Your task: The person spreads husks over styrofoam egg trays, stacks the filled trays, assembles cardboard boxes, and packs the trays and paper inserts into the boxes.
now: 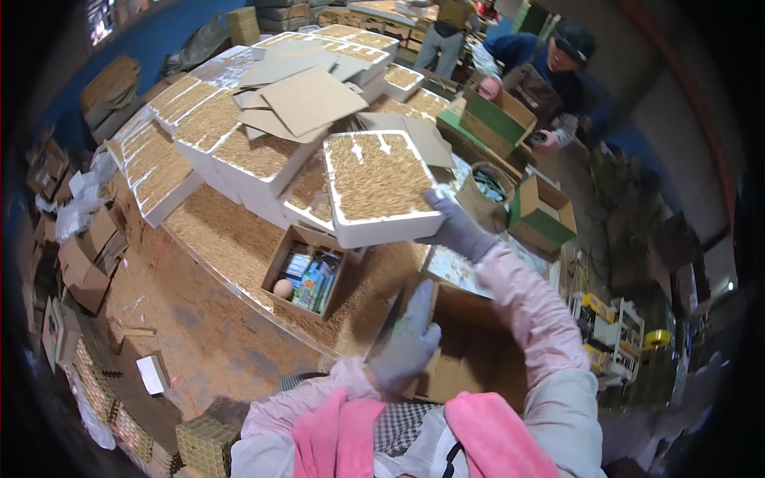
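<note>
Wearing a grey glove, my right hand grips the right corner of a white foam box filled to the top with brown husk-like grains. The box is tilted above the table, beside stacks of similar boxes. My left hand, also gloved, is at the left edge of an open cardboard box directly before me; its fingers are spread and it holds nothing. A small carton with colourful packets and an egg sits on the grain-strewn table to the left.
Flat cardboard sheets lie on the stacked foam boxes. At the right are green cartons, a round basket and a yellow-and-white taping machine. A co-worker leans over a box at the back right.
</note>
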Motion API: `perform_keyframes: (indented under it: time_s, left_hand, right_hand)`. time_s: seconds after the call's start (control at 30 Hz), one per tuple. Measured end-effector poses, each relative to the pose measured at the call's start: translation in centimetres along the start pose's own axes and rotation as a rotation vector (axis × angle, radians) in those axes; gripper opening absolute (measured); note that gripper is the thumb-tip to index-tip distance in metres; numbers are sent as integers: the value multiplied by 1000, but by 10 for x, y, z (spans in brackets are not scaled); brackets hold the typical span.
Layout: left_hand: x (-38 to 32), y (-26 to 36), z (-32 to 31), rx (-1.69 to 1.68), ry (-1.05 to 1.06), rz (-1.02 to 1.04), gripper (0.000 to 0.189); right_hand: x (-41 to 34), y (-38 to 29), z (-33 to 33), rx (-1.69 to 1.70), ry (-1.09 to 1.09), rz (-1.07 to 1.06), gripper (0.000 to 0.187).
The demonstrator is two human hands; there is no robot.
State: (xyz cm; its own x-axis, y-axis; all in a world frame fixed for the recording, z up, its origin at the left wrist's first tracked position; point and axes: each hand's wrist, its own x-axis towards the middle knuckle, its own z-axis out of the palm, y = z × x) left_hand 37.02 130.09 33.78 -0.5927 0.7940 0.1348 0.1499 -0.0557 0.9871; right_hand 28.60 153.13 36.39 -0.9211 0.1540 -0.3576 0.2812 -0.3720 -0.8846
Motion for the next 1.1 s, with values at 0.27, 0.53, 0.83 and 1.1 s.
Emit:
perform_keyframes:
  time_s: [0.27,0.53,0.83,1.1]
  left_hand:
    - [30,9,-4,-131,16,-133,68]
    - [37,11,8,-75,-68,-14,60]
    - [99,20,-72,617,-160,307,51]
    - [250,0,-279,1559,375,-297,57]
  right_hand:
    - [-285,-84,-86,-465,259,-205,58]
    - [-353,-74,-72,-653,196,225,63]
    - [-269,-42,-73,-751,98,390,60]
    - [-226,44,-71,-1950,209,58,22]
